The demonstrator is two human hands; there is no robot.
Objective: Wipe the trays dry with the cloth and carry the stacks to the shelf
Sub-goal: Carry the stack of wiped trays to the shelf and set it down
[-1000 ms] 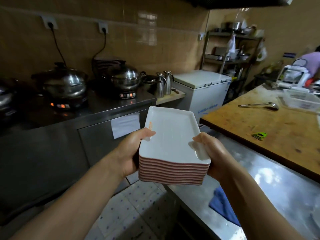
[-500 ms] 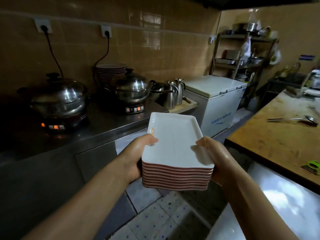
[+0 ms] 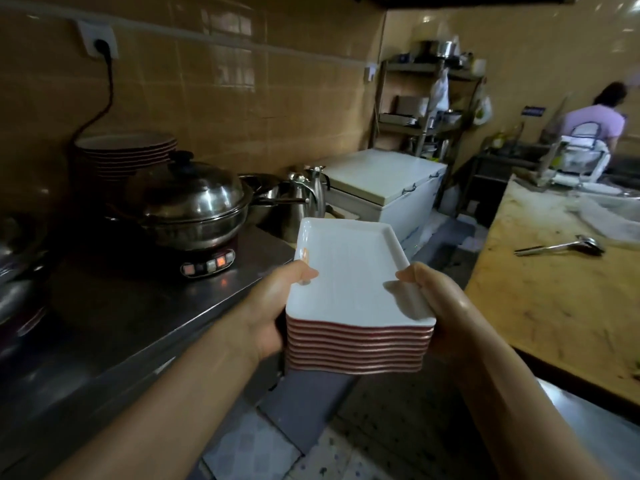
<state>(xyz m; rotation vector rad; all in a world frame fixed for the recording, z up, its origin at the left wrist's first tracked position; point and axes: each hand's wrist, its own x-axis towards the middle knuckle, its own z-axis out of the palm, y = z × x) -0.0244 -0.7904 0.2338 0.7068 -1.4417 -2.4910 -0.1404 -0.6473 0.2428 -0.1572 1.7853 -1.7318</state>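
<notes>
While carried: stack of white rectangular trays with red undersides [image 3: 349, 289], level, above the tiled floor [image 3: 263, 445]
Left hand [image 3: 268, 306]: grips stack's left edge
Right hand [image 3: 440, 306]: grips right edge

Fingers hidden beneath tray stack [image 3: 349, 292]

Tan tiled walls [image 3: 284, 98] close a dim kitchen. A steel desk [image 3: 145, 306] runs along the left, a wooden desk [image 3: 554, 306] on the right. A white freezer [image 3: 384, 181] and metal shelf [image 3: 426, 98] fill the far corner over patterned floor tiles [image 3: 329, 452].
</notes>
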